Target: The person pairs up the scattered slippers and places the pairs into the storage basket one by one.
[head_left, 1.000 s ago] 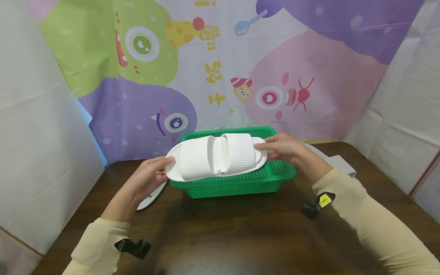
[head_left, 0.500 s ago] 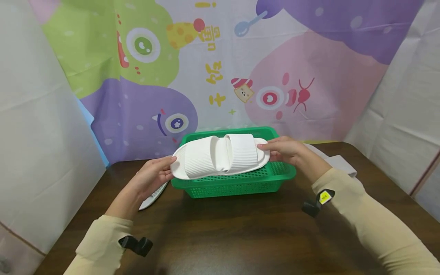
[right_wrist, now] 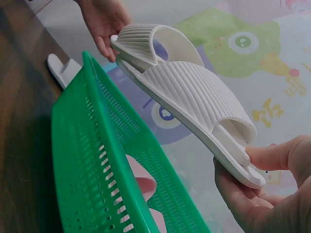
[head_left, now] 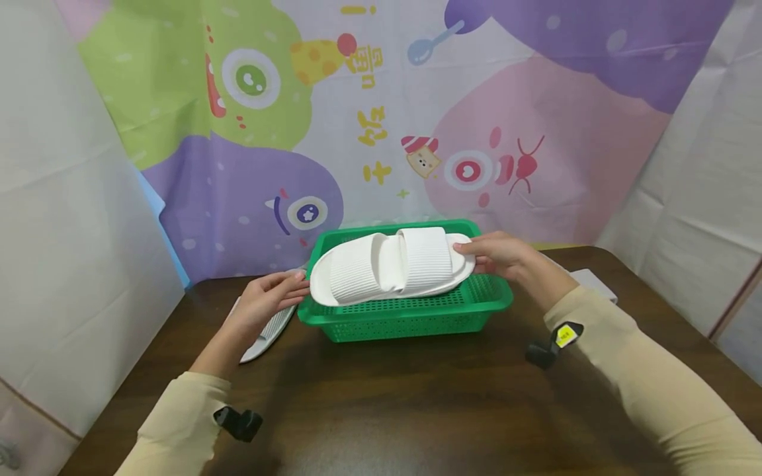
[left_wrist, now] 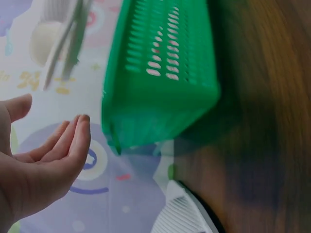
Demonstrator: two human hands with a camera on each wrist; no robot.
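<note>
The slippers (head_left: 389, 268) have been carried back and are now held over the basket (head_left: 411, 314). The left hand (head_left: 268, 301) is opened at the toe end; the heel end is pinched by the right hand (head_left: 497, 254). They are judged light and bendy, best held at both ends.

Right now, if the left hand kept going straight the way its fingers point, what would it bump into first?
Most likely the near end of the white slippers, which the left hand already seems to touch with its fingertips. The green basket rim sits just beside and below; depth there is hard to judge.
</note>
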